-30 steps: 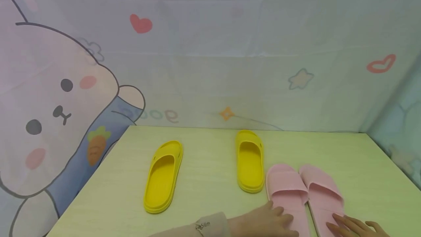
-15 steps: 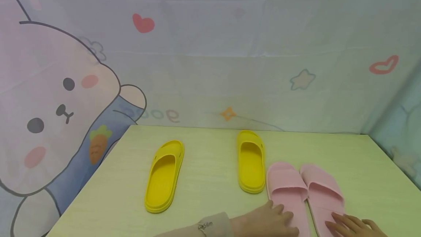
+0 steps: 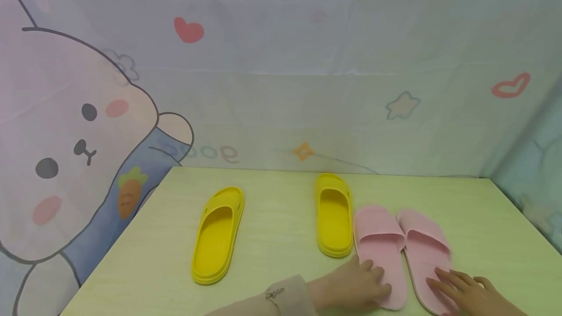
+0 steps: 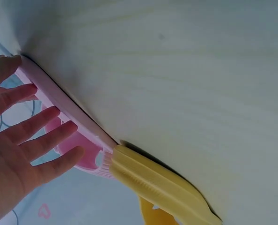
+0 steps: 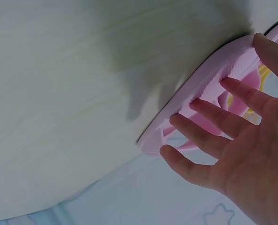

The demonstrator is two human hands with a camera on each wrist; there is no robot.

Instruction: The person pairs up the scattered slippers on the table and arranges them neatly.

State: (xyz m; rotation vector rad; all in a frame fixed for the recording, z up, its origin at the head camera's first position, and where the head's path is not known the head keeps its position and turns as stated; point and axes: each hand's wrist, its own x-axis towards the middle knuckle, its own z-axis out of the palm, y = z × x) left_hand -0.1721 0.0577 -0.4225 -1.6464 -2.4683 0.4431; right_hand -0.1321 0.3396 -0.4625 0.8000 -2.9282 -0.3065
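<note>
Two pink open-toed slippers lie side by side at the right front in the head view, toes pointing away. On the left pink slipper (image 3: 383, 250) rests my left hand (image 3: 351, 284), its fingertips on the footbed and its thumb at the heel edge in the left wrist view. My right hand (image 3: 471, 292) touches the rear of the right pink slipper (image 3: 421, 269) with spread fingers; in the right wrist view the thumb is at the heel end. Just left of the pink pair lies a yellow slipper (image 3: 334, 223), close to the left pink one.
Another yellow slipper (image 3: 217, 243) lies farther left, toe away and slightly angled. All of them are on a pale wooden tabletop (image 3: 276, 228). Behind it hangs a cartoon-printed cloth (image 3: 281, 101), and more cloth (image 3: 544, 169) hangs along the right side.
Both hands have moved forward and slightly left, and the pink slippers have slid with them away from the front edge. The yellow slippers stay in place.
</note>
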